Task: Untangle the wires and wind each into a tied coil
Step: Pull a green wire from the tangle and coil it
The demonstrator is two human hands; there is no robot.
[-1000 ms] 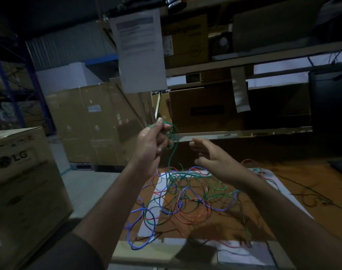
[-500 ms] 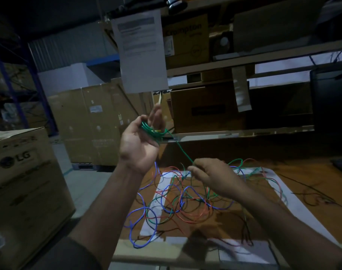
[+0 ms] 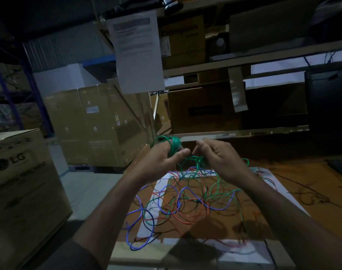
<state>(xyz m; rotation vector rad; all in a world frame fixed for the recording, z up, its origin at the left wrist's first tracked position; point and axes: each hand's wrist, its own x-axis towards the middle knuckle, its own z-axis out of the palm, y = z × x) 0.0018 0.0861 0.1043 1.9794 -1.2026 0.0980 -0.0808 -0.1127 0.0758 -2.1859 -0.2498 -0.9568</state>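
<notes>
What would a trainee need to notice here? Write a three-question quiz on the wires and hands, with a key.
1. True or false: the thin green plastic-coated wire is wound in loops around the fingers of the left hand.
2. Where does the loose tangle of blue, red and green wires lie? A) on the brown tabletop with white tape strips B) inside the LG-printed cardboard box C) on the upper shelf
3. Fill in: the right hand is raised close beside the ____ hand.

Key
1. True
2. A
3. left; whether its curled fingers pinch the green wire cannot be told.
</notes>
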